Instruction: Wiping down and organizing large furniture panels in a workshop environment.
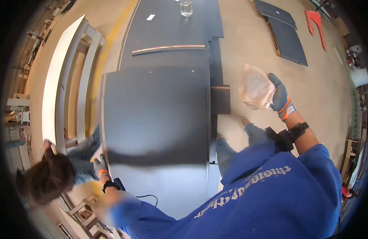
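Note:
A large dark panel [154, 107] lies in front of me on a stack of similar boards, its lower part glossy with reflected light. My left hand [100, 166], in a grey glove with an orange cuff, grips this panel's left edge near the lower left. Out to the right, away from the stack, my right hand [278, 95] wears the same kind of glove. Its fingers are closed on a crumpled, stained beige cloth [255, 88], which hangs over the floor.
Beyond the panel lie a narrow copper-edged strip [168, 49] and a glass jar [186, 8]. Another person [48, 175] is close at the left, beside a long pale frame [60, 79]. Dark boards [285, 38] and a red tool [316, 26] rest on the floor at far right.

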{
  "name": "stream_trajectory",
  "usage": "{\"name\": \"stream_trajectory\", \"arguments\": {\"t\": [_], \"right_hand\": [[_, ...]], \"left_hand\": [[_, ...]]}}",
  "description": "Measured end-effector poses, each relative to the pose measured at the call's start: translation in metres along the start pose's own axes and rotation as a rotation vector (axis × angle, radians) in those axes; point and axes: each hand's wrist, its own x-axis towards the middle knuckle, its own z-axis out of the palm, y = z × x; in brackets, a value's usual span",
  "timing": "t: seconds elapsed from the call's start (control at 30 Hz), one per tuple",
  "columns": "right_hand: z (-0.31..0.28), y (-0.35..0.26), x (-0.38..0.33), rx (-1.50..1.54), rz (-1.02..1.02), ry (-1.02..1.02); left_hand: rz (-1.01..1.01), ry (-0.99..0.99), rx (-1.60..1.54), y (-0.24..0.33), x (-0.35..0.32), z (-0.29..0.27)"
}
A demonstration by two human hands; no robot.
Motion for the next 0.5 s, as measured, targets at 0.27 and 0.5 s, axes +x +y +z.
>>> {"name": "stream_trajectory", "arguments": {"t": [0.27, 0.5], "right_hand": [[-0.001, 0.031, 0.031, 0.167, 0.167, -0.091], [-0.037, 0.079, 0.063, 0.025, 0.250, 0.002]], "left_hand": [[0.204, 0.127, 0.087, 0.131, -0.056, 0.055], [0.505, -0.006, -0.168, 0.365, -0.224, 0.106]]}}
